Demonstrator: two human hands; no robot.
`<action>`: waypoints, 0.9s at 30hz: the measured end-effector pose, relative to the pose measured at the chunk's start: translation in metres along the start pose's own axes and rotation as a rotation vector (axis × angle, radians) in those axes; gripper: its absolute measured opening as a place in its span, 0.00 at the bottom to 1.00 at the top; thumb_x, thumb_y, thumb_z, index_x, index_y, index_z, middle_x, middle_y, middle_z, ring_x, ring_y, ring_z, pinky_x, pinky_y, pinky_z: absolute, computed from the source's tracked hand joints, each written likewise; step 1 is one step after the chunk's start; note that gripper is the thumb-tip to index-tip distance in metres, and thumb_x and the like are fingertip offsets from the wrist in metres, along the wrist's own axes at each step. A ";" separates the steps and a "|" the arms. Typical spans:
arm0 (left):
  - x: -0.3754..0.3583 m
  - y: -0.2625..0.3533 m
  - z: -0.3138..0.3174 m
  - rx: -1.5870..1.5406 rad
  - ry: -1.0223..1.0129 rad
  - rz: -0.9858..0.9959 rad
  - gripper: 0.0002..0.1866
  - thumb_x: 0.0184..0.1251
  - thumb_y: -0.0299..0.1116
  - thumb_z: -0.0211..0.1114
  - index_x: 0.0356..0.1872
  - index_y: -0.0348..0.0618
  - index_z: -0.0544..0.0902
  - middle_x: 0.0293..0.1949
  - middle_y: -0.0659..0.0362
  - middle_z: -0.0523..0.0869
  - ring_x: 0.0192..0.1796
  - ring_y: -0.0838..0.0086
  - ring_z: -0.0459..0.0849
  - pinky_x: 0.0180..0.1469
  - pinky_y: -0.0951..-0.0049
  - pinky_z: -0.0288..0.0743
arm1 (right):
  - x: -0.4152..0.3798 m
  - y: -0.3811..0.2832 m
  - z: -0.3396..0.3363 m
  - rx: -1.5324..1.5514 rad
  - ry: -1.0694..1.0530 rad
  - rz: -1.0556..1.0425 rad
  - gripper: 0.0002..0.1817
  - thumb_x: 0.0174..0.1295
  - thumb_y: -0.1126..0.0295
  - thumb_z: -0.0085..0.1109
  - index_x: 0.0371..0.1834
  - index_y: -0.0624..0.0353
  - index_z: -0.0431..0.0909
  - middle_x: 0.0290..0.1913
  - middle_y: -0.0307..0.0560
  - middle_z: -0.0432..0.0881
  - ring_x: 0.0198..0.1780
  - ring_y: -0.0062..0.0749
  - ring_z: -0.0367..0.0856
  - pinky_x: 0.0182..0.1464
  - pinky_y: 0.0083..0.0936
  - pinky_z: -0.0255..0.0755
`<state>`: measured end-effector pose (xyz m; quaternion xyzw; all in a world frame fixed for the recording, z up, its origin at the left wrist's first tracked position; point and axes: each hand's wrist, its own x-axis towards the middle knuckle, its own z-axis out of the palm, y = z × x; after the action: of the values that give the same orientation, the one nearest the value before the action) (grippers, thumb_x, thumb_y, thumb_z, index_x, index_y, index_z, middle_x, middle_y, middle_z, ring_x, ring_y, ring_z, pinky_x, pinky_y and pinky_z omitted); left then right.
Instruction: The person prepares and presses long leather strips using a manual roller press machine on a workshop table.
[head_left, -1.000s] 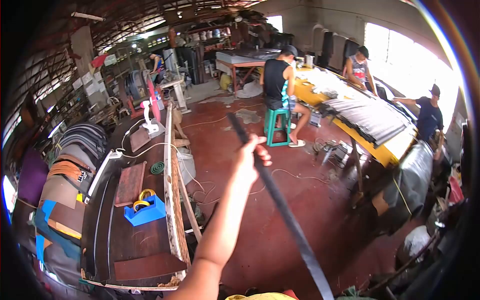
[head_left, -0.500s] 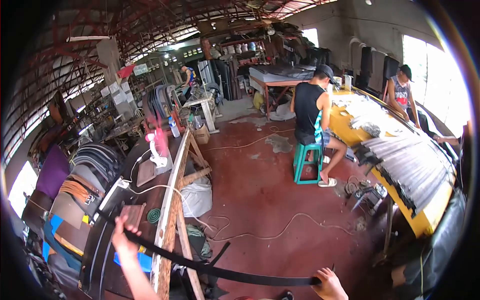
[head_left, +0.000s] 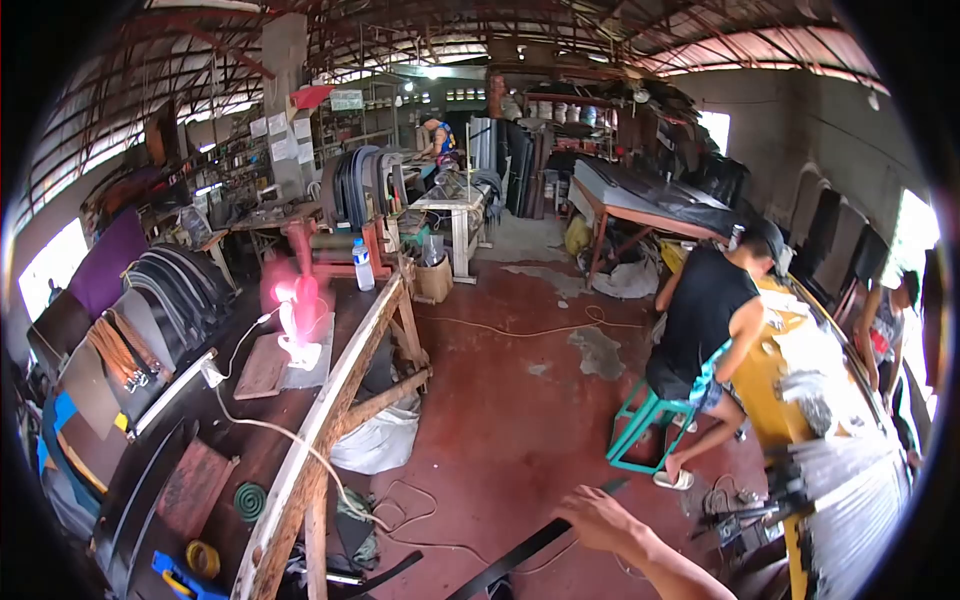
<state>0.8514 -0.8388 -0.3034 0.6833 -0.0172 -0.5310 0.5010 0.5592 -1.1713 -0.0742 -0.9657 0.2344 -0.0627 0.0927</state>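
Observation:
My right hand (head_left: 602, 520) is low in the view, right of centre, with its fingers closed on a long black strap (head_left: 520, 555). A short tip of the strap sticks out beyond the fingers, toward the green stool. From my hand the strap slopes down to the left and leaves the frame at the bottom edge. Another narrow black strip end (head_left: 392, 574) shows to its left; whether it belongs to the same strap is hidden. My left hand is out of view.
On my left is a dark workbench (head_left: 215, 425) with a wooden edge, a pink fan (head_left: 300, 310), a bottle (head_left: 362, 265), a green coil (head_left: 250, 502) and a tape roll (head_left: 203, 560). A person (head_left: 705, 320) sits on a green stool (head_left: 650, 430) at a yellow table (head_left: 760, 385). Cords cross the red floor.
My view has lifted and shifted. The left hand, earlier holding the strap above the bench, has left the frame. My right hand has moved up and inward with the strap.

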 end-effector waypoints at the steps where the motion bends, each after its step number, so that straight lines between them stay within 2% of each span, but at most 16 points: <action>1: 0.026 0.025 0.036 0.032 -0.086 0.034 0.33 0.77 0.56 0.62 0.64 0.32 0.78 0.53 0.45 0.88 0.50 0.64 0.89 0.54 0.64 0.81 | 0.028 0.008 -0.003 -0.022 -0.016 -0.115 0.16 0.53 0.75 0.62 0.47 0.52 0.84 0.52 0.42 0.82 0.62 0.42 0.76 0.68 0.42 0.69; 4: 0.119 0.129 0.153 -0.005 -0.352 0.268 0.37 0.77 0.59 0.61 0.67 0.31 0.77 0.57 0.42 0.87 0.55 0.63 0.89 0.59 0.62 0.80 | 0.101 0.024 -0.027 -0.270 -0.086 -0.221 0.13 0.56 0.72 0.61 0.46 0.52 0.84 0.51 0.40 0.81 0.62 0.39 0.75 0.72 0.44 0.65; 5: 0.111 0.210 0.203 0.098 -0.576 0.130 0.45 0.77 0.69 0.50 0.73 0.33 0.71 0.66 0.42 0.81 0.66 0.60 0.82 0.71 0.55 0.72 | 0.121 0.040 -0.027 -0.270 -0.083 -0.234 0.13 0.56 0.72 0.61 0.46 0.52 0.84 0.51 0.40 0.81 0.62 0.39 0.75 0.72 0.44 0.65; 6: 0.138 0.249 0.249 -0.009 -0.776 0.083 0.51 0.75 0.73 0.47 0.76 0.30 0.65 0.68 0.42 0.80 0.68 0.55 0.81 0.76 0.56 0.68 | 0.141 0.058 -0.023 -0.269 -0.030 -0.307 0.12 0.58 0.71 0.60 0.45 0.52 0.84 0.51 0.40 0.81 0.63 0.38 0.75 0.74 0.45 0.64; 9: 0.159 0.361 0.356 -0.214 -1.079 0.033 0.46 0.77 0.71 0.45 0.79 0.42 0.63 0.66 0.47 0.82 0.65 0.57 0.82 0.70 0.54 0.74 | 0.184 0.104 -0.021 -0.326 0.023 -0.422 0.09 0.60 0.69 0.59 0.42 0.52 0.84 0.53 0.41 0.80 0.63 0.36 0.75 0.77 0.47 0.61; 13: 0.258 0.431 0.464 -0.207 -0.868 0.191 0.32 0.81 0.56 0.56 0.73 0.42 0.69 0.57 0.50 0.87 0.51 0.60 0.89 0.55 0.58 0.84 | 0.230 0.192 -0.034 -0.325 0.024 -0.506 0.10 0.61 0.68 0.57 0.42 0.55 0.84 0.56 0.44 0.80 0.62 0.41 0.77 0.79 0.49 0.59; 14: 0.268 0.452 0.479 -0.214 -0.836 0.196 0.29 0.81 0.54 0.58 0.68 0.41 0.74 0.51 0.51 0.90 0.50 0.60 0.90 0.53 0.58 0.84 | 0.245 0.222 -0.041 0.108 0.032 -0.278 0.10 0.61 0.67 0.58 0.42 0.56 0.85 0.56 0.46 0.80 0.59 0.44 0.79 0.75 0.49 0.64; 16: 0.297 0.474 0.509 -0.179 -0.823 0.299 0.25 0.82 0.53 0.58 0.58 0.40 0.82 0.45 0.52 0.91 0.46 0.63 0.90 0.51 0.62 0.84 | 0.270 0.306 -0.042 0.356 0.316 -0.066 0.15 0.64 0.65 0.61 0.51 0.58 0.82 0.54 0.49 0.81 0.51 0.47 0.82 0.62 0.46 0.73; 18: 0.312 0.486 0.546 -0.163 -0.824 0.366 0.25 0.83 0.53 0.56 0.53 0.39 0.85 0.43 0.51 0.91 0.45 0.66 0.91 0.53 0.64 0.84 | 0.300 0.371 -0.031 0.754 0.635 0.150 0.26 0.71 0.57 0.62 0.68 0.55 0.72 0.50 0.50 0.82 0.41 0.42 0.83 0.44 0.37 0.76; 19: 0.305 0.494 0.560 -0.155 -0.806 0.390 0.26 0.83 0.53 0.55 0.52 0.38 0.87 0.43 0.51 0.92 0.46 0.67 0.91 0.54 0.66 0.83 | 0.320 0.390 -0.040 1.131 0.543 0.291 0.32 0.73 0.54 0.60 0.75 0.53 0.63 0.47 0.48 0.81 0.38 0.39 0.82 0.38 0.33 0.75; 20: 0.310 0.508 0.570 0.088 -0.776 0.541 0.26 0.84 0.51 0.55 0.50 0.35 0.87 0.43 0.52 0.92 0.48 0.69 0.90 0.55 0.68 0.81 | 0.341 0.406 -0.052 1.500 0.507 0.476 0.37 0.76 0.50 0.59 0.81 0.50 0.55 0.44 0.47 0.80 0.34 0.35 0.81 0.32 0.28 0.74; 21: 0.337 0.510 0.587 0.208 -0.800 0.577 0.24 0.85 0.48 0.56 0.52 0.33 0.85 0.46 0.54 0.91 0.51 0.72 0.88 0.58 0.71 0.78 | 0.361 0.431 -0.075 1.662 0.364 0.544 0.42 0.77 0.47 0.57 0.84 0.48 0.46 0.41 0.46 0.80 0.32 0.31 0.80 0.30 0.25 0.73; 22: 0.354 0.520 0.603 0.244 -0.871 0.549 0.22 0.84 0.47 0.56 0.55 0.34 0.84 0.48 0.55 0.90 0.52 0.73 0.87 0.59 0.70 0.78 | 0.381 0.447 -0.092 1.705 0.276 0.580 0.35 0.77 0.50 0.58 0.80 0.46 0.56 0.35 0.43 0.78 0.29 0.29 0.79 0.28 0.25 0.75; 23: 0.363 0.537 0.610 0.280 -0.939 0.522 0.21 0.84 0.45 0.57 0.57 0.34 0.83 0.50 0.56 0.90 0.53 0.74 0.86 0.61 0.70 0.77 | 0.405 0.458 -0.116 1.665 0.169 0.571 0.27 0.78 0.54 0.57 0.73 0.53 0.66 0.31 0.42 0.79 0.28 0.31 0.81 0.31 0.30 0.80; 25: 0.377 0.591 0.608 0.442 -0.953 0.543 0.20 0.81 0.44 0.60 0.61 0.39 0.81 0.55 0.57 0.89 0.55 0.71 0.86 0.61 0.68 0.77 | 0.466 0.485 -0.115 1.661 0.369 0.554 0.18 0.78 0.59 0.56 0.62 0.59 0.72 0.31 0.43 0.81 0.29 0.33 0.83 0.33 0.33 0.82; 27: 0.360 0.690 0.566 0.801 -0.566 0.809 0.19 0.79 0.43 0.64 0.61 0.44 0.83 0.54 0.57 0.90 0.52 0.64 0.89 0.58 0.65 0.80 | 0.516 0.503 -0.128 1.691 0.497 0.506 0.13 0.78 0.64 0.54 0.53 0.64 0.76 0.32 0.46 0.83 0.30 0.36 0.85 0.35 0.36 0.84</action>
<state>0.9386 -1.7591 -0.0358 0.5904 -0.6029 -0.4120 0.3437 0.7719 -1.8692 -0.0139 -0.4549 0.3282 -0.3972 0.7263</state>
